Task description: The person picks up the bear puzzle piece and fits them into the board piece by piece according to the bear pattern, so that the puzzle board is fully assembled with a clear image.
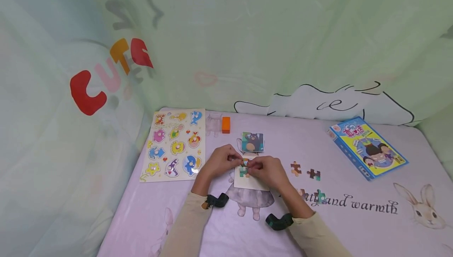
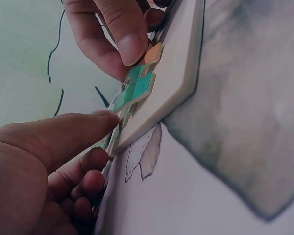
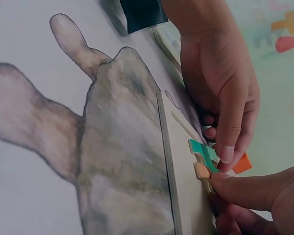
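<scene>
Both hands meet over a pale board (image 1: 260, 185) that lies flat on the table. My left hand (image 1: 220, 161) pinches the joined jigsaw pieces at their left edge, thumb on top in the left wrist view. From the other side my right hand (image 1: 269, 171) pinches a jigsaw piece, thumb and index finger close to the left fingertips. Green and orange jigsaw pieces (image 2: 143, 84) show between the hands, partly covered by fingers. Just beyond the board lies a bear picture card (image 1: 253, 142). Several loose jigsaw pieces (image 1: 295, 168) are spread to the right of my right hand.
A sea-animal peg puzzle board (image 1: 166, 176) lies at the left. An orange block (image 1: 226, 125) stands behind my left hand. At the back right is a blue and yellow box (image 1: 369, 146). Printed fabric walls (image 1: 226, 44) rise behind and beside the table.
</scene>
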`<state>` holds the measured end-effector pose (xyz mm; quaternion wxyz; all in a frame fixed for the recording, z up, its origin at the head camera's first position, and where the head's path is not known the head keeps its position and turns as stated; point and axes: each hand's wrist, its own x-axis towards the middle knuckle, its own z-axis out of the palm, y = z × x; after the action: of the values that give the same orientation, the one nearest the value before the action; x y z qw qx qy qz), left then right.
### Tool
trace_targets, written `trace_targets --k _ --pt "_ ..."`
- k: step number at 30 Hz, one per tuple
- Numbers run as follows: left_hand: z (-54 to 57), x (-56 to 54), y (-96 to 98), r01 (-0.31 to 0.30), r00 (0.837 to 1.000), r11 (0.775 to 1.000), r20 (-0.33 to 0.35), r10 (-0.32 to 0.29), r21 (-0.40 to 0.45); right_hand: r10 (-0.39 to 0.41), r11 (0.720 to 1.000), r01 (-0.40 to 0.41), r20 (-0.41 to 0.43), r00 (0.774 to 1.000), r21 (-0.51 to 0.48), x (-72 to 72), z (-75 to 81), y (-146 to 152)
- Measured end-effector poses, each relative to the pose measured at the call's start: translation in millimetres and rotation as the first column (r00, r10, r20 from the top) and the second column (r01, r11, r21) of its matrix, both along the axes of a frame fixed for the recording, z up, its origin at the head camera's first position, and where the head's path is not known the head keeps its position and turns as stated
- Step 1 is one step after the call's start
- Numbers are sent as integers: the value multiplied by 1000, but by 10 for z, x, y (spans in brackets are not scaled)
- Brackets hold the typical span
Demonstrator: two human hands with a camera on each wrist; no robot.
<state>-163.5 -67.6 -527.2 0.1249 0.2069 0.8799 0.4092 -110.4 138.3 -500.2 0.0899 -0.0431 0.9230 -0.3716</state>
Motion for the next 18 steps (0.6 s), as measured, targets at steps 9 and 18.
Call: trace_targets --k 9,18 --pt "5 5 5 -1 1000 1000 7 1 9 -86 994 84 28 996 74 3 28 -73" --pt "2 2 7 -9 1000 1000 19 9 17 -124 987 119 39 992 105 1 29 -105"
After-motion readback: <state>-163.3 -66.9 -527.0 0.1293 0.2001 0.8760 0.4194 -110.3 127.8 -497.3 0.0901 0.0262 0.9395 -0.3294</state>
